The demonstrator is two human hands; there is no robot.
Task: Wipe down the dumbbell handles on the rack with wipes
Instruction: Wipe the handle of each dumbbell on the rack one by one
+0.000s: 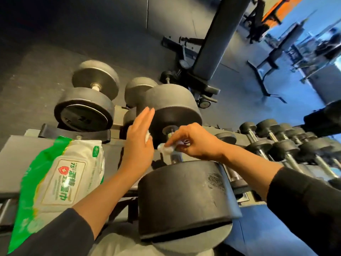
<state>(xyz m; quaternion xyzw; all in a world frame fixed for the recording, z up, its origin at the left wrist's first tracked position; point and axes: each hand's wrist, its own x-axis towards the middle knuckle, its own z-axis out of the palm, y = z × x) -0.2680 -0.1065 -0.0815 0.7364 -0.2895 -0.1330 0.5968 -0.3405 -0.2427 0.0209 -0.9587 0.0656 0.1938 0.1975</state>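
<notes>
Hands (193, 140) on wipe (166, 148) — grey rack shelf (16, 163), dark gym floor (46, 52)

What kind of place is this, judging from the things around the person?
Most likely a gym's free-weight area. Dumbbells of many sizes lie in a row on a rack, a padded bench stands behind, and the floor looks like dark rubber matting.

You are in a gym. Heavy dumbbells (177, 145) sit on a rack (16, 159) near you, a row of smaller dumbbells (287, 145) runs right, and a padded weight bench (212, 45) stands on the dark rubber floor (73, 34) beyond.
</notes>
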